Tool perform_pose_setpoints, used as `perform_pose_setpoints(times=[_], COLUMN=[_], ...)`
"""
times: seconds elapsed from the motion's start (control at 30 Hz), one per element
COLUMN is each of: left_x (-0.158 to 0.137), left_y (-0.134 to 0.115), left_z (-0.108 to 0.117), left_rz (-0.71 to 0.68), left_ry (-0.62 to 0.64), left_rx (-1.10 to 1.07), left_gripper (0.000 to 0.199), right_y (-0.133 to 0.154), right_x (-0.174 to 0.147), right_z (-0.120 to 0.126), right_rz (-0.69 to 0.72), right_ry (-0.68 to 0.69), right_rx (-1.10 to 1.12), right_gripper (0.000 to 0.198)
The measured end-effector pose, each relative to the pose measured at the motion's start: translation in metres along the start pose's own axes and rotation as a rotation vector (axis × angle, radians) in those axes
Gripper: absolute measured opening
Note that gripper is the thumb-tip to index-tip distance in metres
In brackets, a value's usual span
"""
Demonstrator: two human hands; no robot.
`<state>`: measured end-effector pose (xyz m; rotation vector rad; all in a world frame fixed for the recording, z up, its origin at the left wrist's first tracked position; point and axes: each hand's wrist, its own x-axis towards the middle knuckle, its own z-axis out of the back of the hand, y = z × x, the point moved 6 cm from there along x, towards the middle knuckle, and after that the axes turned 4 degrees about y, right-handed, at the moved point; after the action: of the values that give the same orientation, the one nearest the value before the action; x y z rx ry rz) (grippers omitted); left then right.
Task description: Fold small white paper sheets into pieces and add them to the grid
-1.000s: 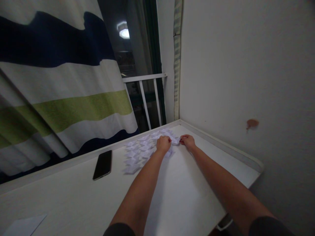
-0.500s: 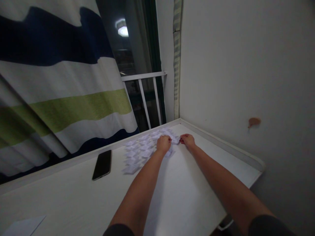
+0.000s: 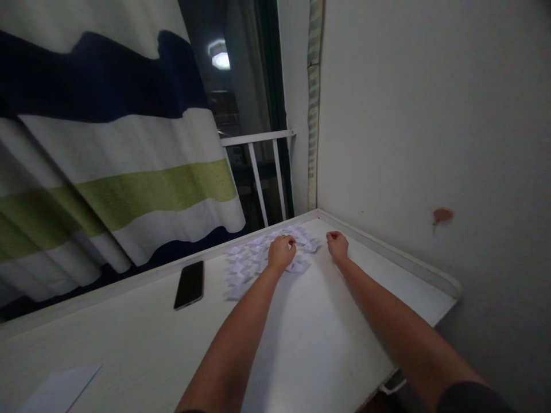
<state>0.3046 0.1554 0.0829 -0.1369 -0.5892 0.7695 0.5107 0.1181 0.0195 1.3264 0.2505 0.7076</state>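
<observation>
White paper shapes (image 3: pixel 260 262), around left fingers (image 3: pixel 286 239)

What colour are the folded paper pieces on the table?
The folded paper pieces look white with a pale lilac tint, seen in the head view.

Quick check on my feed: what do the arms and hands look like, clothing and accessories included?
The left hand and right hand wear no gloves; no watch or band shows on either arm. A plain dark sleeve appears at the lower right, with a sliver of dark cloth on the left arm. Any rings are too small to tell.
</observation>
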Motion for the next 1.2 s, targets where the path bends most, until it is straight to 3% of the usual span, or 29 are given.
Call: perform_pose_setpoints(times=[0.13,0.37,0.5,0.67,0.77,0.9,1.2], left_x=[-0.023,-0.102,-0.159,-0.215,-0.233,-0.240,-0.241], left_y=[0.013,0.058,0.094,0.134,0.149,0.156,0.160], left_z=[0.031,0.080,0.101,0.115,0.113,0.107,0.105], left_rz=[0.011,0.161,0.272,0.452,0.504,0.491,0.468], left_ry=[-0.077,-0.097,-0.099,-0.134,-0.143,-0.149,-0.151], left_rx=[-0.046,-0.117,-0.188,-0.248,-0.320,-0.371,-0.448], left_gripper=[0.016,0.028,0.033,0.034,0.032,0.031,0.029], right_y=[0.036,0.097,0.113,0.113,0.108,0.114,0.114], right_x=[-0.032,-0.150,-0.219,-0.279,-0.300,-0.312,-0.315], right_z=[-0.016,-0.091,-0.137,-0.181,-0.193,-0.192,-0.192], right_rz=[0.129,0.132,0.060,0.038,0.096,0.398,0.436], right_ry=[0.070,0.526,0.725,0.863,0.909,0.939,1.000], right_rx=[0.175,0.395,0.446,0.439,0.356,0.241,0.158], right_gripper=[0.020,0.024,0.027,0.029,0.031,0.029,0.025])
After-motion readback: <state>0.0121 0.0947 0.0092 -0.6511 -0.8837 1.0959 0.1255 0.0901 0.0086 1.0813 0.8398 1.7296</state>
